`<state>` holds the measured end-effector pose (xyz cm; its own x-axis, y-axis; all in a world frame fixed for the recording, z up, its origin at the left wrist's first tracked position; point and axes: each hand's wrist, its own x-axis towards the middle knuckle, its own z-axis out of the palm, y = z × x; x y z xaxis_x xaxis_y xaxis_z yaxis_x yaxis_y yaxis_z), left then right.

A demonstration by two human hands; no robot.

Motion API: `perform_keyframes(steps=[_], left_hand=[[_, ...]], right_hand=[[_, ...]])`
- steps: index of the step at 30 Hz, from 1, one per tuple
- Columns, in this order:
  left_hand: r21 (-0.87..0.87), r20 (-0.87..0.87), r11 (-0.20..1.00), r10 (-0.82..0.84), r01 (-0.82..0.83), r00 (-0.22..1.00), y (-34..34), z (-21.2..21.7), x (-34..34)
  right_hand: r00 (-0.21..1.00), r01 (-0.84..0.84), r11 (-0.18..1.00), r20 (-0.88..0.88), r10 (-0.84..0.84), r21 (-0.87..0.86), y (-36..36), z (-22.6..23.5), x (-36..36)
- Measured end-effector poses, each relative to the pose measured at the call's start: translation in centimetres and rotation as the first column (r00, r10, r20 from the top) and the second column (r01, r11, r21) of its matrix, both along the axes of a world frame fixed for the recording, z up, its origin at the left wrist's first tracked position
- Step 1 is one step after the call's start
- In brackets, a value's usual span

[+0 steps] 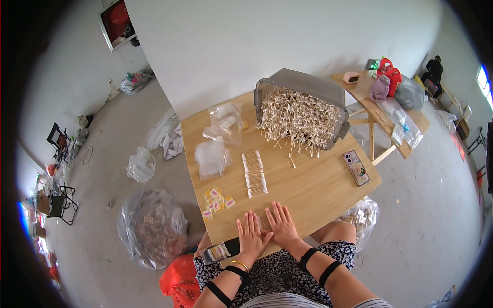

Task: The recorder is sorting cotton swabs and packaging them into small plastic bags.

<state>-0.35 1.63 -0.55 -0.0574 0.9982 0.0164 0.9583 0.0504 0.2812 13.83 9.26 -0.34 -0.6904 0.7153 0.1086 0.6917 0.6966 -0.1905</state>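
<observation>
Both my hands lie flat, palms down, fingers spread and gripping nothing, at the near edge of the wooden table [318, 192]. My left hand [252, 237] and right hand [280, 224] touch at the thumbs and press on a small clear bag of cotton swabs [264, 222], mostly hidden beneath them; I cannot tell which way its long axis runs. Just beyond, three rows of cotton swabs [254, 174] lie with each stick pointing left to right. A tipped grey bin [303, 90] spills more swabs farther back.

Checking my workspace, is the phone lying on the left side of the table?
No, the phone lies near the wooden table's right edge, right of the tipped bin of cotton swabs.
</observation>
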Motion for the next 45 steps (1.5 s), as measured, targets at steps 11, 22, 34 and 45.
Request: perform_keyframes(steps=[11,22,34,45], left_hand=[[0.14,0.132,0.876,0.445,-0.461,0.886,-8.3,2.0,-9.2],[-0.06,0.644,0.529,0.669,-0.846,0.372,-12.4,-5.0,-11.7],[-0.03,0.766,0.484,0.573,-0.875,0.29,-11.0,-5.6,-10.6],[0.044,0.614,0.52,0.659,-0.853,0.434,-11.5,-3.5,-10.9]], right_hand=[[0.999,0.023,1.0,0.029,-0.023,-0.011,-1.3,-0.2,-0.5],[0.996,-0.075,0.995,0.041,0.077,-0.059,-8.4,0.9,-6.3],[0.987,-0.158,0.985,-0.019,0.157,-0.073,-11.2,0.4,-8.8],[0.976,-0.202,0.973,0.061,0.209,-0.115,-9.1,1.2,-6.8]])
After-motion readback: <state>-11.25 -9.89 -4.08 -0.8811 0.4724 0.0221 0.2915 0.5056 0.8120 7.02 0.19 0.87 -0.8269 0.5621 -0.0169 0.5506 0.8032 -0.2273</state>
